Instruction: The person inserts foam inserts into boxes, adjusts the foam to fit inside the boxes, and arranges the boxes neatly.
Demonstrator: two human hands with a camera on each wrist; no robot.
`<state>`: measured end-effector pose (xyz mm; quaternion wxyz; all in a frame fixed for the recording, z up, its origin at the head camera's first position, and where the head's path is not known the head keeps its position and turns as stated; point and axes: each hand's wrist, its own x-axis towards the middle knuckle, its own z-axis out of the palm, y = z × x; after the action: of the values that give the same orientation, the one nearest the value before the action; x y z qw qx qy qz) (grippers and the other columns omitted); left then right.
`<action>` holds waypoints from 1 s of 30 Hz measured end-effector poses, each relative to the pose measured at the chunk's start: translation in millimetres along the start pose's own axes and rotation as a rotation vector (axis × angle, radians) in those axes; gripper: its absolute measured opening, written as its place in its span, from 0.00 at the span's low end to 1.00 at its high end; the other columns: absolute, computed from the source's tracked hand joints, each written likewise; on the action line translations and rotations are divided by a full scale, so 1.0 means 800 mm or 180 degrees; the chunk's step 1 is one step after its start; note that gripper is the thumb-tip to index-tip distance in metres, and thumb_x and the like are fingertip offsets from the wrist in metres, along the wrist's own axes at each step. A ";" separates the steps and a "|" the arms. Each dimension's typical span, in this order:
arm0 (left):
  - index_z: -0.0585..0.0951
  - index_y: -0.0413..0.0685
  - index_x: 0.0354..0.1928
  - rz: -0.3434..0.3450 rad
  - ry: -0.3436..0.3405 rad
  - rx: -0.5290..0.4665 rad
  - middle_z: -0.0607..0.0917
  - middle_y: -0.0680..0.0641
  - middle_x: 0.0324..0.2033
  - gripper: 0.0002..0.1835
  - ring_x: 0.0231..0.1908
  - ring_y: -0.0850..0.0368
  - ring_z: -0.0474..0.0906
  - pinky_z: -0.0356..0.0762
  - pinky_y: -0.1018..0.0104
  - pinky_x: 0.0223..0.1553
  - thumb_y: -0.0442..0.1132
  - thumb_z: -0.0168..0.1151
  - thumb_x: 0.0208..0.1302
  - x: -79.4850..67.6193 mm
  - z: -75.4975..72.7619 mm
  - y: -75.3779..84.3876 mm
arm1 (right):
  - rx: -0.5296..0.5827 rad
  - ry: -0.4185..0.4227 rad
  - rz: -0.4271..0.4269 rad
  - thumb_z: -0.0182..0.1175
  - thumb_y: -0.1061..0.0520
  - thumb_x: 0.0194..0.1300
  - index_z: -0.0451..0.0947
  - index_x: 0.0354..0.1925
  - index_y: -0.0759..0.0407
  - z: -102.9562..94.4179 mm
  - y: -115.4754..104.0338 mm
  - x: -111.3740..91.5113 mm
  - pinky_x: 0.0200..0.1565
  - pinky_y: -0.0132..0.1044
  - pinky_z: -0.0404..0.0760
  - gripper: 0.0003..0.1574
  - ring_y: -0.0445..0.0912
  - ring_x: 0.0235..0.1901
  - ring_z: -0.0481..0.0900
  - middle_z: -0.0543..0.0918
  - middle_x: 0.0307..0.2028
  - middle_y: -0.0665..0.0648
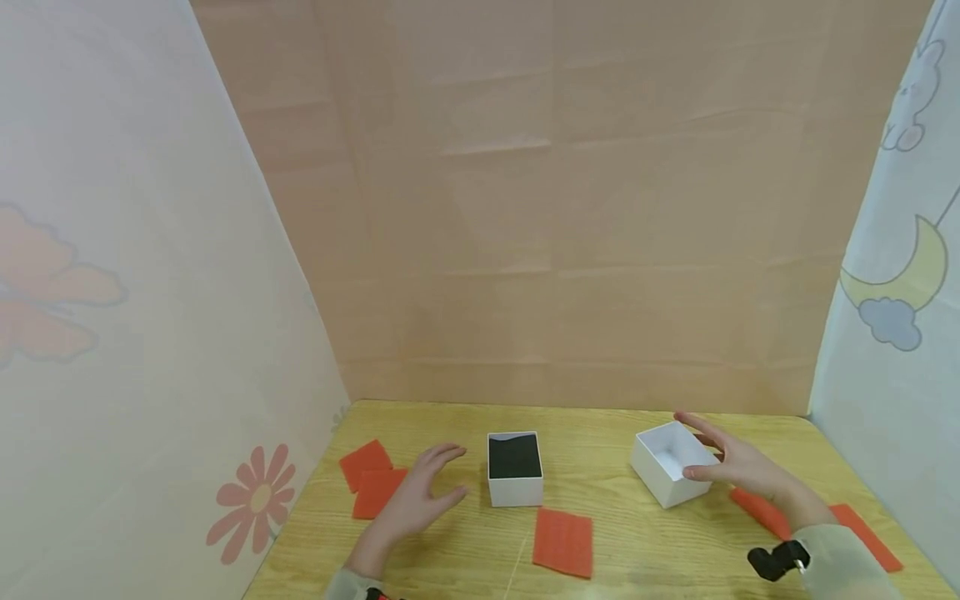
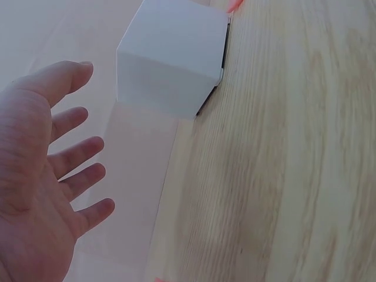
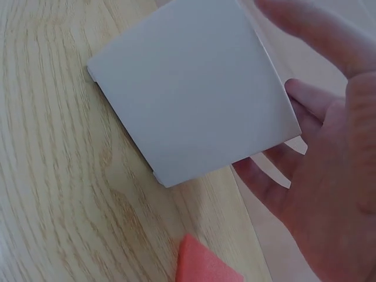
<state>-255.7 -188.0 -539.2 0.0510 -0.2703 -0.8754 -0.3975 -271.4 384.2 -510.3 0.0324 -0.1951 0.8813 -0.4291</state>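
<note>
A white open-topped box stands turned at an angle on the right of the table, its inside bare. My right hand is spread loosely around its right side, thumb at the near rim and index finger extended past the back rim. In the right wrist view, fingertips show just beyond the edge of the box. A second white box, holding something black, stands near the middle. My left hand is to its left, apart from it, with fingers spread and nothing in the palm.
Two red squares overlap at the left, partly behind my left hand. Another red square lies in front of the middle box. More red pieces lie under and beside my right forearm. Patterned sheets hang at both sides; a brown sheet hangs behind.
</note>
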 end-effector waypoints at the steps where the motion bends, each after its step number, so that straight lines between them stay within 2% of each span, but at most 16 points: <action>1: 0.75 0.45 0.75 -0.0027 0.0000 0.0012 0.72 0.42 0.74 0.32 0.73 0.44 0.68 0.71 0.35 0.68 0.44 0.71 0.73 -0.001 -0.001 -0.001 | -0.0007 -0.0013 0.0012 0.74 0.56 0.68 0.52 0.86 0.54 0.000 0.002 0.000 0.57 0.44 0.80 0.59 0.69 0.70 0.70 0.61 0.80 0.64; 2: 0.75 0.47 0.75 -0.0047 0.0006 0.0016 0.72 0.43 0.74 0.32 0.73 0.44 0.68 0.71 0.35 0.68 0.44 0.71 0.73 -0.003 -0.002 -0.002 | 0.0018 -0.0030 0.0010 0.75 0.56 0.67 0.52 0.86 0.54 0.000 0.004 -0.001 0.55 0.41 0.80 0.60 0.62 0.70 0.71 0.61 0.80 0.65; 4: 0.75 0.47 0.75 -0.0089 0.0018 0.0021 0.73 0.44 0.74 0.32 0.74 0.44 0.68 0.71 0.35 0.68 0.45 0.71 0.73 -0.005 -0.004 -0.004 | 0.0131 -0.0072 0.0026 0.76 0.57 0.64 0.53 0.86 0.54 -0.001 0.008 -0.002 0.53 0.38 0.80 0.62 0.50 0.69 0.73 0.61 0.80 0.62; 7: 0.75 0.50 0.75 -0.0159 0.0045 0.0051 0.73 0.47 0.74 0.32 0.73 0.45 0.68 0.71 0.35 0.68 0.47 0.71 0.74 -0.008 -0.007 -0.007 | 0.0226 -0.0117 0.0024 0.77 0.58 0.62 0.52 0.86 0.53 -0.003 0.013 -0.003 0.51 0.37 0.80 0.64 0.30 0.64 0.69 0.60 0.80 0.56; 10: 0.75 0.49 0.76 -0.0207 0.0079 0.0037 0.73 0.49 0.74 0.32 0.73 0.44 0.69 0.71 0.35 0.68 0.47 0.71 0.73 -0.012 -0.012 -0.008 | 0.0220 -0.0119 -0.0052 0.77 0.59 0.62 0.52 0.86 0.53 -0.004 0.013 -0.004 0.50 0.35 0.80 0.64 0.25 0.62 0.66 0.61 0.78 0.50; 17: 0.75 0.52 0.75 -0.0265 0.0161 0.0040 0.73 0.51 0.74 0.32 0.74 0.44 0.69 0.69 0.36 0.70 0.45 0.73 0.72 -0.021 -0.022 -0.015 | 0.0170 -0.0027 -0.0111 0.78 0.59 0.62 0.53 0.86 0.52 -0.001 0.015 -0.006 0.53 0.32 0.78 0.64 0.21 0.63 0.61 0.62 0.77 0.45; 21: 0.76 0.48 0.75 -0.0316 0.0191 0.0079 0.74 0.48 0.73 0.33 0.73 0.42 0.69 0.69 0.35 0.70 0.44 0.74 0.71 -0.030 -0.029 -0.023 | 0.0155 0.0010 -0.0175 0.78 0.59 0.61 0.55 0.85 0.55 0.002 0.015 -0.008 0.55 0.31 0.78 0.63 0.21 0.63 0.61 0.63 0.77 0.42; 24: 0.76 0.46 0.74 -0.0361 0.0211 0.0125 0.75 0.44 0.73 0.35 0.73 0.38 0.69 0.69 0.32 0.68 0.45 0.76 0.69 -0.038 -0.035 -0.030 | 0.0126 0.0029 -0.0189 0.77 0.59 0.62 0.55 0.85 0.57 0.004 0.014 -0.010 0.55 0.31 0.78 0.62 0.20 0.62 0.61 0.64 0.76 0.46; 30: 0.74 0.47 0.76 -0.0590 0.0164 0.0176 0.73 0.39 0.73 0.41 0.72 0.33 0.67 0.69 0.30 0.67 0.45 0.81 0.63 -0.053 -0.053 -0.045 | 0.0023 0.0099 -0.0074 0.80 0.57 0.59 0.55 0.83 0.62 0.006 0.009 -0.008 0.54 0.32 0.79 0.64 0.21 0.61 0.62 0.63 0.76 0.67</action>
<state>-243.8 -256.2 -547.2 0.0439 -0.1763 -0.9057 -0.3830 -266.6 387.0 -519.2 0.0144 -0.1986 0.8778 -0.4357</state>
